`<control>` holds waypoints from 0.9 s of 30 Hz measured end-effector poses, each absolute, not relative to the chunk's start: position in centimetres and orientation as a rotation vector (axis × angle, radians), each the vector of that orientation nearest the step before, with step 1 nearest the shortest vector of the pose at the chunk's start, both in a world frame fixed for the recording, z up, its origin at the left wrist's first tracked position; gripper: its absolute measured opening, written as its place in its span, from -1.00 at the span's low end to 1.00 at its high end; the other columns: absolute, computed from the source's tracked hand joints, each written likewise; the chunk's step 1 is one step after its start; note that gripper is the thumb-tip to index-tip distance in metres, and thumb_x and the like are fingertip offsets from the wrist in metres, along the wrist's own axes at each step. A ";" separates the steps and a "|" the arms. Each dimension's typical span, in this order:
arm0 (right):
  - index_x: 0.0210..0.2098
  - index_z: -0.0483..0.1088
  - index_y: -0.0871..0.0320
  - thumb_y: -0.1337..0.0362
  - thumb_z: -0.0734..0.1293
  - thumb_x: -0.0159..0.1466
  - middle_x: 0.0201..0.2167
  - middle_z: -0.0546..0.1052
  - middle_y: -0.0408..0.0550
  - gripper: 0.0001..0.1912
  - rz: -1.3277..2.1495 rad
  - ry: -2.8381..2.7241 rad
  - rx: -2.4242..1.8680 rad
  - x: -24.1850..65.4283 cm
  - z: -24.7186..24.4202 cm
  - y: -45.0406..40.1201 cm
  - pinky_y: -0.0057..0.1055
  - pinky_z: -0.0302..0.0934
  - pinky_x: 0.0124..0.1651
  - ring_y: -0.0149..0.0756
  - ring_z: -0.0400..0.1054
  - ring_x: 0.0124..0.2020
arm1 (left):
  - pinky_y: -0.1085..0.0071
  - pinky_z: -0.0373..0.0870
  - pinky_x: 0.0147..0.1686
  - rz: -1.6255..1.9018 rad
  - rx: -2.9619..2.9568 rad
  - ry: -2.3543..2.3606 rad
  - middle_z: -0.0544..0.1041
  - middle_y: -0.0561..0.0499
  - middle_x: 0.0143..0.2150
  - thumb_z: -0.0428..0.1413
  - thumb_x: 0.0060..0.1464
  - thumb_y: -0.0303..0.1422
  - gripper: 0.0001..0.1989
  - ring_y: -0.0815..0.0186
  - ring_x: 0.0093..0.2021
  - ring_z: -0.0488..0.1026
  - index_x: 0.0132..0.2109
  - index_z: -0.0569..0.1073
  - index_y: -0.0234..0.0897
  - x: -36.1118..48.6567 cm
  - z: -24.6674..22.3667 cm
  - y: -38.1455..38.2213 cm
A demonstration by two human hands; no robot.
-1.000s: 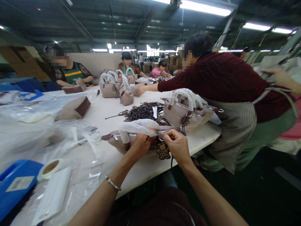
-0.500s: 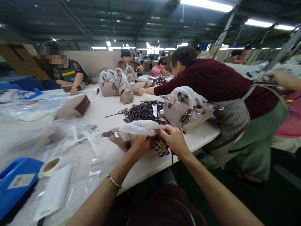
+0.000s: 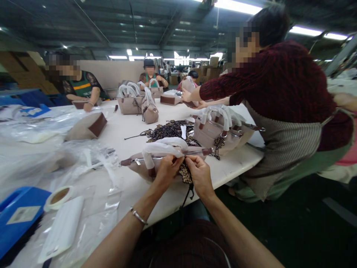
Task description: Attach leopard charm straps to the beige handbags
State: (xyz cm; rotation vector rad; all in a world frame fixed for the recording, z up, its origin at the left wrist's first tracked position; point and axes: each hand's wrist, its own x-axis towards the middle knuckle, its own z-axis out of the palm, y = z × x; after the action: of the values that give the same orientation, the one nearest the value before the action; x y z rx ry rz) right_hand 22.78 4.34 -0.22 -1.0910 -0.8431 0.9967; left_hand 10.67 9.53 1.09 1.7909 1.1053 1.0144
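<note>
A beige handbag [image 3: 139, 169] with a brown trim and a silver zip lies at the table's near edge. White wrapping covers its handles [image 3: 160, 149]. My left hand [image 3: 169, 169] is closed at the near handle's right end, fingertips pinched there; the exact grip is partly hidden. A leopard-print bag charm [image 3: 185, 174] hangs between my hands, its dark cords dangling past the table edge. My right hand [image 3: 200, 173] is closed at the top of the charm, pinching its cord close to the left fingertips. Just behind the bag lies a heap of dark beaded charms [image 3: 170, 130].
Finished-looking handbags [image 3: 220, 134] stand right of the heap, more [image 3: 129, 104] at the back. Clear plastic [image 3: 97, 160], a tape roll [image 3: 60, 197] and a blue dispenser [image 3: 23, 217] lie left. A co-worker in dark red [image 3: 279, 82] leans over the table from the right.
My right hand has shifted slightly left and down; the charm now hangs lower and more turned, partly behind the fingers. The co-worker on the right has risen and now handles a bag.
</note>
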 end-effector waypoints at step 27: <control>-0.04 0.40 0.19 0.09 0.45 0.06 -0.22 0.58 0.05 -0.48 0.797 -1.442 -1.543 29.6 -0.3 3.8 -0.25 0.37 -0.24 -0.13 0.48 -0.25 | 0.43 0.41 -0.34 1.139 1.490 0.889 0.46 -0.05 -0.10 0.21 -0.02 -0.26 -0.60 0.39 -0.34 0.46 -0.05 0.30 -0.27 7.8 0.7 9.4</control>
State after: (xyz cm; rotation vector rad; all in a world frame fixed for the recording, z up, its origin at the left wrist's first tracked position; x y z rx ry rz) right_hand 29.57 3.82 -0.28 -1.5433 -1.4416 0.7973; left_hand 7.79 9.40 0.72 1.4905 0.8890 1.1390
